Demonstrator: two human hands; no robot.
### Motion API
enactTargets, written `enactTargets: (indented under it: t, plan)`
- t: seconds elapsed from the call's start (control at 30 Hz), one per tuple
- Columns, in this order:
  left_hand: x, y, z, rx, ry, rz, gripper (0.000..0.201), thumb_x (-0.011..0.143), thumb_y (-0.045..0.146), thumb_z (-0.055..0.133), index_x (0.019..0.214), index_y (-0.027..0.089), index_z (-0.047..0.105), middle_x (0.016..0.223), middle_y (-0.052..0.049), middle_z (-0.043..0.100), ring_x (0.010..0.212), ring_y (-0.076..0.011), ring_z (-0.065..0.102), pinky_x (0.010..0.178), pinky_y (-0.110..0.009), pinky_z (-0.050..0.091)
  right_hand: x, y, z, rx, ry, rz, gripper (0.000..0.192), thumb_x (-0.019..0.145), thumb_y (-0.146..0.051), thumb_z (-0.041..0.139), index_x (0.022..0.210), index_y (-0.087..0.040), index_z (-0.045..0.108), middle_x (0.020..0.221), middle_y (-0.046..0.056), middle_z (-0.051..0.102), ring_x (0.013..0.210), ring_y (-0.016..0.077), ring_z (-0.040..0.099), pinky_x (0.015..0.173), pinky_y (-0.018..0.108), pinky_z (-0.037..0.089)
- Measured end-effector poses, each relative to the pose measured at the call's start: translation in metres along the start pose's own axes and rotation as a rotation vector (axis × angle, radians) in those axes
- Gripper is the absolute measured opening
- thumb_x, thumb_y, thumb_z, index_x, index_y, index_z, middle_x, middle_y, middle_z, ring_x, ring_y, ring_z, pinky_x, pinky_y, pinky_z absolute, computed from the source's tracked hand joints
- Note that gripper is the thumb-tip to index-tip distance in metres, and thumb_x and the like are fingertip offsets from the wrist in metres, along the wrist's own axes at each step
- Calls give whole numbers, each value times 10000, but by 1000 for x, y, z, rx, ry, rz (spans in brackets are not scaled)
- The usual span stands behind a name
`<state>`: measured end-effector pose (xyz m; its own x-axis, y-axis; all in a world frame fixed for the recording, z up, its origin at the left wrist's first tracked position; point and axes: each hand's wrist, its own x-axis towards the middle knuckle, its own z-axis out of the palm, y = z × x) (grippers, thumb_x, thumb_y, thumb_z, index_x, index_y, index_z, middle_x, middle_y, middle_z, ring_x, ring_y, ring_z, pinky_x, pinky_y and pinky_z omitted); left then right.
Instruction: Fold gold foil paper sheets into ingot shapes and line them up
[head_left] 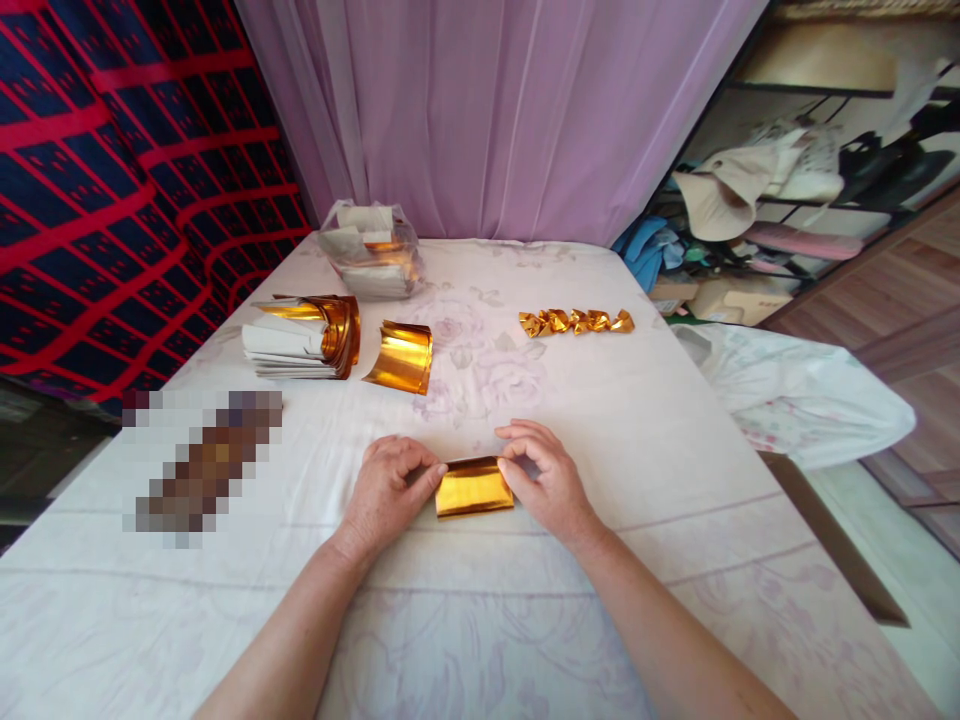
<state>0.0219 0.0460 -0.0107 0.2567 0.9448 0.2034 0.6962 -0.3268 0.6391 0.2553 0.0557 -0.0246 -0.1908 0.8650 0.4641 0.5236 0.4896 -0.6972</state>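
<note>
- No brand, label or writing can be read anywhere; a patch on the left of the bed is blurred out.
- The left hand (pixel 390 490) lies knuckles up on the white flowered sheet (pixel 675 440), its fingertips pinched on the left edge of the gold foil sheet (pixel 474 488).
- The right hand (pixel 544 478) mirrors it, fingers curled and closed on the foil's right edge, the thumb tucked at the top corner.
- Both forearms come in from the bottom edge and angle toward each other, so the hands meet at the foil.
- The gold foil sheet lies flat on the bedsheet between the two hands, near the middle of the bed and close to the person; it looks folded into a small rectangle.
- Farther back on the left, a stack of paper (pixel 289 345) has gold foil curling over its right end.
- Just beside it on the right, a loose curved piece of foil (pixel 401 357) stands on its edge.
- Behind these, a clear plastic bag (pixel 371 255) holds more paper and foil.
- Well apart to the right, a row of twisted gold pieces (pixel 576 322) lies in a line.
- A lilac curtain (pixel 487 110) hangs behind the bed.
</note>
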Motion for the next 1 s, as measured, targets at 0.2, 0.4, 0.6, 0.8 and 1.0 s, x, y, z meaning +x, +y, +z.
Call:
enactTargets:
  t: [0.2,0.4,0.6,0.8,1.0]
  plan:
    - [0,1,0,37,-2,2,274,900,350,542,704,208,670,730,-26,680,744,-176,606,788,-346,442,-1,3,2,-36,-6,-10,81,793,-204,575,730,-253,587,984,55,736,1079,260,628,966,455,466]
    - [-1,0,3,104,4,22,280,919,339,526,713,207,662,737,-28,668,761,-187,602,773,-344,435,-1,4,5,-99,8,-27,90,791,-189,575,730,-254,581,961,50,736,1070,258,629,971,460,468]
    - [-1,1,5,154,5,38,272,927,306,521,709,203,646,738,-26,652,757,-193,599,773,-348,420,-1,5,7,-148,3,-39,95,793,-185,570,729,-255,579,953,42,735,1058,252,628,975,465,473]
    - [0,4,8,249,27,11,210,900,283,561,728,201,652,825,-44,651,806,-212,586,788,-375,421,-6,8,13,-241,-4,-1,76,785,-192,592,731,-241,613,1048,79,711,1150,287,564,1010,503,437]
    - [1,6,11,279,32,-30,162,865,271,608,733,201,671,1082,-78,635,1007,-280,564,888,-449,422,-8,4,17,-329,-8,52,86,776,-179,598,715,-227,634,1130,95,674,1212,311,511,1009,504,407]
